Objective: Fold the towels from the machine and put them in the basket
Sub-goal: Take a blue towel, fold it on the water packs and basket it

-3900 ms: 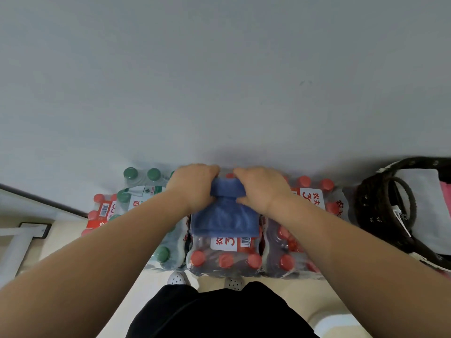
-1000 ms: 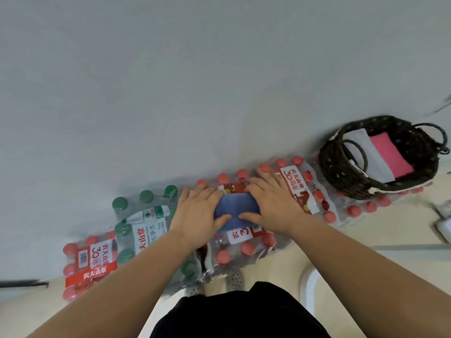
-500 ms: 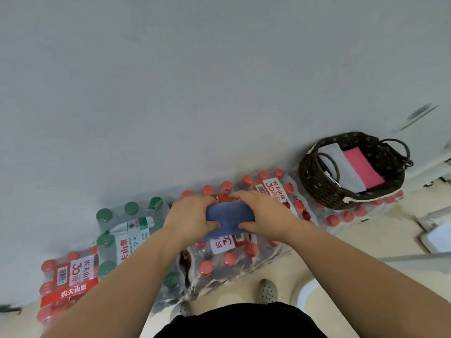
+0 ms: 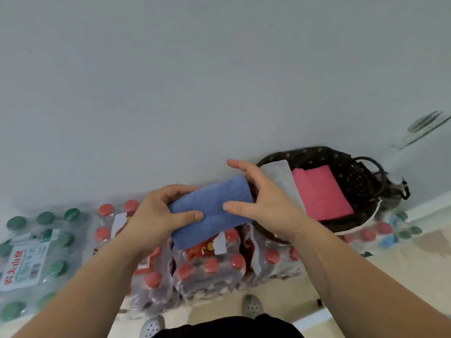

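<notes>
Blue towel [image 4: 212, 203], pinched by left hand [image 4: 152, 217] and right hand [image 4: 267, 204], above bottle packs [image 4: 207, 273] (grey wall [image 4: 219, 81] behind).

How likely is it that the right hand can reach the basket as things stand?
Likely yes. The right hand, holding the towel together with the left hand, is just beside the open-topped basket, and nothing shows between them.
</notes>
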Motion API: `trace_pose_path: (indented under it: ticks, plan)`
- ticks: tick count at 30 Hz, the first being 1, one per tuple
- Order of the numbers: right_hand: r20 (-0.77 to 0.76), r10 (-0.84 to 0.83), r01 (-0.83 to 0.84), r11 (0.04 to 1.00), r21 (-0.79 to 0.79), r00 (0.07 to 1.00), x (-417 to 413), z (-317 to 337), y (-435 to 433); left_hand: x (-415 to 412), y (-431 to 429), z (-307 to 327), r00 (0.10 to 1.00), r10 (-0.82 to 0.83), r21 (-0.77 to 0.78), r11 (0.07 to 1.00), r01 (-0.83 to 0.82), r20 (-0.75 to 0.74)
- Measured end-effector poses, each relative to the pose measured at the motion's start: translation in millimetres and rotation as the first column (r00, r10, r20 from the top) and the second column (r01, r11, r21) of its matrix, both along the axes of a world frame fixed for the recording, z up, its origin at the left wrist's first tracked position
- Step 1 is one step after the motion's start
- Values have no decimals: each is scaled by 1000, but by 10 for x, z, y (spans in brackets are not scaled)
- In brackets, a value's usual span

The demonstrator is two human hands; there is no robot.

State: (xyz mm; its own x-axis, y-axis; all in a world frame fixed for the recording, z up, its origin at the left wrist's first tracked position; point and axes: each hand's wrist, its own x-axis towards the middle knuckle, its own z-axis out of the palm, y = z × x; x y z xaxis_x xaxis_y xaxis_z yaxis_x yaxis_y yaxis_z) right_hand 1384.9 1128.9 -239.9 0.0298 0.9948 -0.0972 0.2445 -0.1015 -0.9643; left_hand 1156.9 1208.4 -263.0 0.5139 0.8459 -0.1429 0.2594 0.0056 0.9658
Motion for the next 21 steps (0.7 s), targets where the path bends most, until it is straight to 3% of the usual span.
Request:
trace_pose_path:
  ticks: [2,4,8,11,14,17,19,21]
  plan:
    - [-43,69,-70,997,-25,997,279,76,-84,269,-101,172,1000,21,-9,1000,-20,16]
    - [36,124,-124,992,-14,992,472,208,-141,447,-170,343,999,48,7,999,-48,9]
    - [80,93,-97,994,57,992,845,405,-95,646,-270,634,996,72,28,997,-74,56]
    - [73,65,-69,996,51,995,1144,403,-69,916,-312,738,997,80,78,994,-79,-14]
    - [-174,-44,56,996,67,984,1451,372,-62,1313,-371,747,997,18,21,1000,-16,-75]
    - [-474,-197,231,973,15,858,1695,339,-77,1738,-449,704,989,-130,-85,989,125,-64]
    - [-526,-267,295,955,-33,807,1803,262,-118,2002,-484,658,980,-169,-117,981,157,-100]
    - [-453,-327,331,941,-73,830,1908,124,-151,2215,-498,594,954,-190,-55,982,182,-232]
